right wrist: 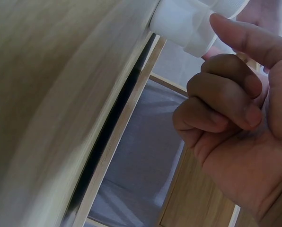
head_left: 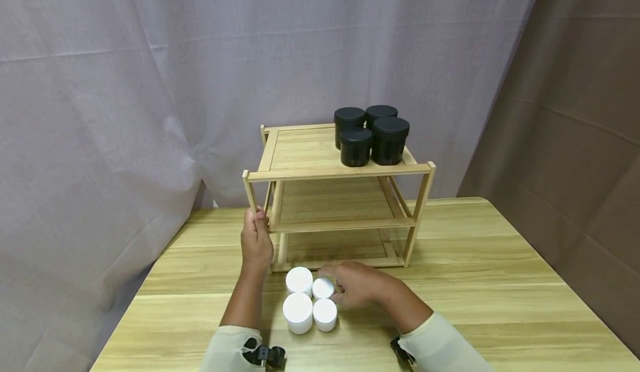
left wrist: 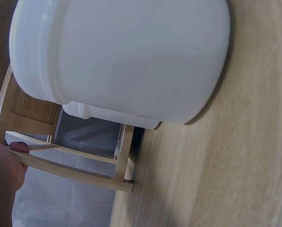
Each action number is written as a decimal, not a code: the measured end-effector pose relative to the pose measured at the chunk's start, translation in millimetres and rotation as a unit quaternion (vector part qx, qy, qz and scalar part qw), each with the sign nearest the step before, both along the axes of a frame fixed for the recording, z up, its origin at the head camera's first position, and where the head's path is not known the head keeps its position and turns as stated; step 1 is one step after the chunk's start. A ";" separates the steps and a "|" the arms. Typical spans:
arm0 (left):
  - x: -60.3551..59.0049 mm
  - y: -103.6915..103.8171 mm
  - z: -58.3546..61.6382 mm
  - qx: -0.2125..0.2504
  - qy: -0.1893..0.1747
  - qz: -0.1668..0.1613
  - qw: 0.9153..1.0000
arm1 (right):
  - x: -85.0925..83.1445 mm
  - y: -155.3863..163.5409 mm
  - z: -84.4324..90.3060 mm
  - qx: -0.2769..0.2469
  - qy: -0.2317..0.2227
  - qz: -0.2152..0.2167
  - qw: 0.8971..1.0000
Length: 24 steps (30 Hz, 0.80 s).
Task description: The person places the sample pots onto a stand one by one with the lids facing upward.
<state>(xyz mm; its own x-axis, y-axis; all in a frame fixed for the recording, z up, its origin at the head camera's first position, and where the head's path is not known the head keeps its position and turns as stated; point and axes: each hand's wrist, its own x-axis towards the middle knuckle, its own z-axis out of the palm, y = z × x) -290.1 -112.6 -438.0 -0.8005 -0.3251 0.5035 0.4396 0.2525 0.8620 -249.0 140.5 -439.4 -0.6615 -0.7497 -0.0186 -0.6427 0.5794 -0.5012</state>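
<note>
My left hand [head_left: 257, 241] grips the left front post of a wooden shelf rack [head_left: 340, 226], near its middle tier. In the left wrist view, the thumb [left wrist: 19, 146] lies against the wooden frame. Just in front of the rack stand white lidded jars [head_left: 298, 312] in a tight cluster. My right hand [head_left: 357, 284] is at the small back-right white jar [head_left: 323, 288], with thumb and index finger around it. From the right wrist view, the thumb [right wrist: 240, 38] is at the jar's side and the other fingers are curled; the index finger is mostly hidden.
Several black lidded jars [head_left: 390, 141] stand grouped on the right part of the rack's top shelf. The rack stands on a wood-grain table [head_left: 500, 283]. Grey cloth [head_left: 225, 55] hangs behind, and a brown cloth [head_left: 565, 139] hangs at the right.
</note>
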 end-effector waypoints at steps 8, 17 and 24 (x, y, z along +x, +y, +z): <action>-0.4 -0.6 -1.4 -0.002 0.001 -0.002 1.000 | 0.5 0.5 -2.1 0.004 -0.003 -0.009 1.000; -1.0 -2.0 -2.2 0.001 -0.002 -0.002 1.000 | 1.5 0.1 -1.0 0.012 -0.007 -0.019 1.000; -0.8 -0.7 -1.0 0.000 0.006 -0.001 1.000 | 1.6 0.0 -0.1 0.022 0.017 -0.024 0.999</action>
